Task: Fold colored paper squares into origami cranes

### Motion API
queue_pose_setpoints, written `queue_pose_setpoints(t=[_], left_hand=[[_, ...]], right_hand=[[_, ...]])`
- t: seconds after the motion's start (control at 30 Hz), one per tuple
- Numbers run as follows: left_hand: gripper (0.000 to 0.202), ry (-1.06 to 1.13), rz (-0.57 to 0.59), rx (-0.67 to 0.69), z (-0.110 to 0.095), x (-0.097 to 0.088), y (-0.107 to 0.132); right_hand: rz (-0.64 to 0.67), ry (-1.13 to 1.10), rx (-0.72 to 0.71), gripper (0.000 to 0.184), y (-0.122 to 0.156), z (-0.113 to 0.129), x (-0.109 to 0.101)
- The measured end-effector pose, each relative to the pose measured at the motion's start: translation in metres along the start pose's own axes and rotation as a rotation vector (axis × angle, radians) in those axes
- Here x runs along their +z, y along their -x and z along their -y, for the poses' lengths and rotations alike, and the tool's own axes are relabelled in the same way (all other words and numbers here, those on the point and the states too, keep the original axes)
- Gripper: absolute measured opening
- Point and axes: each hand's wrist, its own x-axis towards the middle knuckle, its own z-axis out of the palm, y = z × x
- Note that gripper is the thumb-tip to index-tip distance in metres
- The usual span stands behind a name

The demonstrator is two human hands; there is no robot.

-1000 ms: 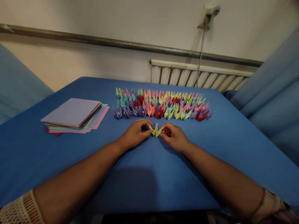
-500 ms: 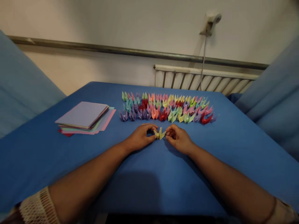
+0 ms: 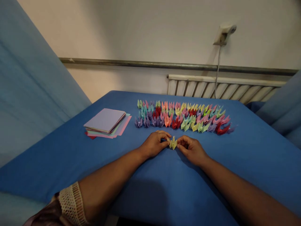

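A small pale yellow paper crane sits on the blue-covered table between my two hands. My left hand pinches its left side between thumb and fingers. On the other side, my right hand has thumb and fingertips closed on the crane's right edge. Just beyond my hands stand several rows of folded paper cranes in purple, red, pink, green, yellow and blue.
A stack of coloured square paper lies at the left, lavender on top. Behind the blue cloth run a metal rail and a white radiator. Blue curtains hang at both sides. A corded plug is on the wall.
The view has swung left and up, so everything sits further right and lower. My right fingertips have come in onto the crane's right side; my left hand keeps its hold.
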Motion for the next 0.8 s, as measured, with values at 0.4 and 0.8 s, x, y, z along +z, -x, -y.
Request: queue_pose_setpoints(t=[0.4, 0.8], left_hand=[[0.019, -0.141, -0.565, -0.301, 0.038, -0.171, -0.028], [0.01, -0.302, -0.363, -0.437, 0.14, -0.183, -0.068]], right_hand=[[0.074, 0.067, 0.02, 0.013, -0.001, -0.01, 0.002], [0.091, 0.117, 0.048, 0.013, -0.001, -0.003, 0.006]])
